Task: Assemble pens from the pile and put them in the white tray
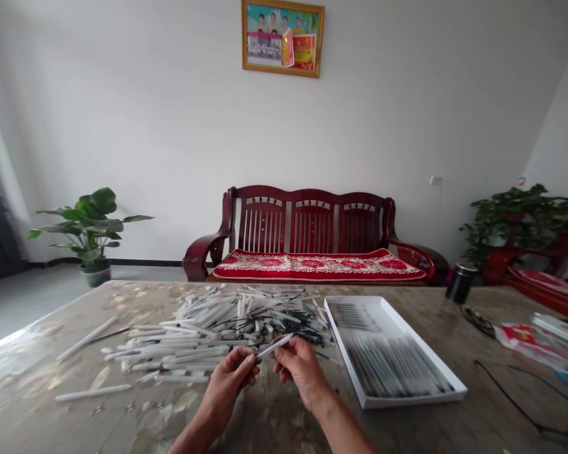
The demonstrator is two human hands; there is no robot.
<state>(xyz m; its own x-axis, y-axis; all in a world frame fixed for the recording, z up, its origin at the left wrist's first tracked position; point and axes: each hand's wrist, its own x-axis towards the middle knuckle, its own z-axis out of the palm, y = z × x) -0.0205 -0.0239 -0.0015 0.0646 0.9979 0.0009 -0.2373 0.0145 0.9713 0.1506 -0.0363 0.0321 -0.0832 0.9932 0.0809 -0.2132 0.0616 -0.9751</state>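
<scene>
The fingertips of the left hand and the right hand are closed on one pale pen, the left at its lower end and the right at its upper end. The pen is held tilted, rising toward the right hand, above the near part of the table. The other fingers of both hands are curled, and the two hands are near each other but apart. Just beyond and to the left of them lies a loose pile of white tubes, with dark, thin pieces mixed in at its right side. Farther left, a white tube and a thin dark rod lie apart from the pile, and another white tube lies nearer the camera. To the right of the pile is a shallow white box; slim pens lie side by side in its near part, and a smaller row lies in its far left part. Beyond the box stands a black cup, with a red and white packet and dark cables toward the right edge. Behind the table is a red wooden bench with a patterned red cushion. A potted plant stands on the floor at left, leafy greenery is at right, and a framed picture hangs on the wall.
</scene>
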